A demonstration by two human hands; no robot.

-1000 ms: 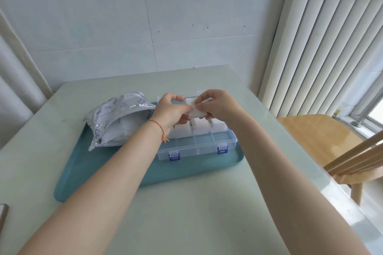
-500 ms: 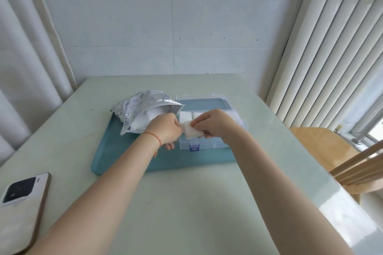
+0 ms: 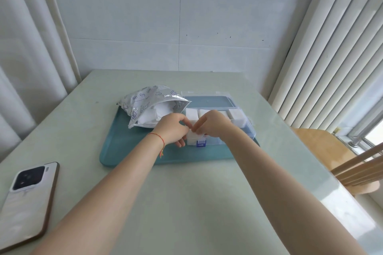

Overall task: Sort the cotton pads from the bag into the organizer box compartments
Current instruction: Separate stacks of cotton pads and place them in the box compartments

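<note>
A small stack of cotton pads [image 3: 191, 135], judged light, soft and easily squashed and best pinched at its edges, is held by fingertips of left hand [image 3: 173, 130] and right hand [image 3: 213, 124] over the organizer box's [image 3: 247, 128] near-left compartment.

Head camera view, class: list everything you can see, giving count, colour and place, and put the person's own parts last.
Rectangular plastic tray: one, teal, on the table.
Clear plastic organizer box: one, blue latch, lid open, on tray's right.
Crinkled foil bag: one, silver, open, on tray's left.
White cotton pads: several stacks, in the box's far compartments.
Smartphone: one, white, near-left table.
Wooden chair: one, tan, right.
Left hand, right hand: both pinching a small white pad stack at the box's near-left end.
</note>
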